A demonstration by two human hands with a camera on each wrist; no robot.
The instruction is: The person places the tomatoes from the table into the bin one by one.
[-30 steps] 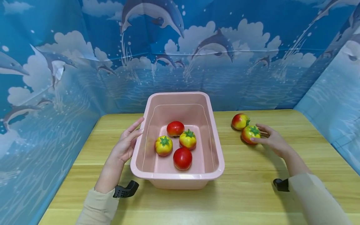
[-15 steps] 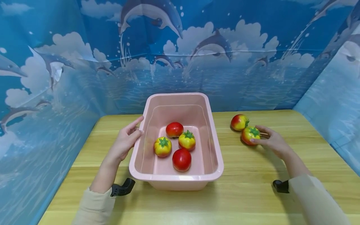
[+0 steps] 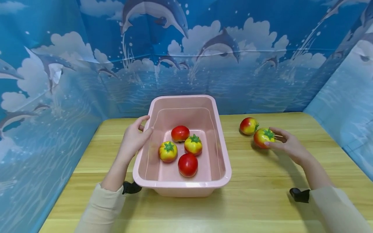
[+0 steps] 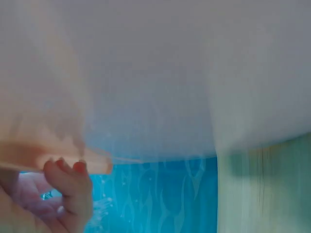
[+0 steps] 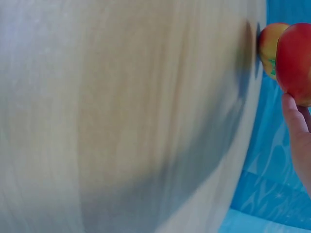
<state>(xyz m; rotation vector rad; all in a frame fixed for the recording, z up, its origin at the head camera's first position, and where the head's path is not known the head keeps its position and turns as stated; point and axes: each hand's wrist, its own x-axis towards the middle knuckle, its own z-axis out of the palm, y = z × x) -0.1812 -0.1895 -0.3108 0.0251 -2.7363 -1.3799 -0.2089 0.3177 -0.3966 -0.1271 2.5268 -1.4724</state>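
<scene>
In the head view my left hand (image 3: 134, 137) grips the left rim of a pink plastic tub (image 3: 182, 183), thumb over the edge. The left wrist view shows the fingers (image 4: 73, 187) curled at the rim, with the tub's outer wall filling the upper part. To the right, my right hand (image 3: 291, 147) pinches a yellow-red tomato (image 3: 262, 138) with a green leafy top, between thumb and fingers. That tomato (image 5: 297, 63) shows its red side in the right wrist view. A second yellow-red tomato (image 3: 248, 126) lies on the table just behind it.
Inside the tub are two red tomatoes, one at the back (image 3: 180, 133) and one in front (image 3: 187, 165), plus two yellow ones, left (image 3: 167, 152) and right (image 3: 193, 145). The wooden table (image 3: 256, 200) backs onto a blue dolphin-print curtain (image 3: 175, 74).
My right hand has shifted slightly right with the tomato, which now stands farther from the other one. My left hand has moved a little up along the rim, its thumb now over the edge.
</scene>
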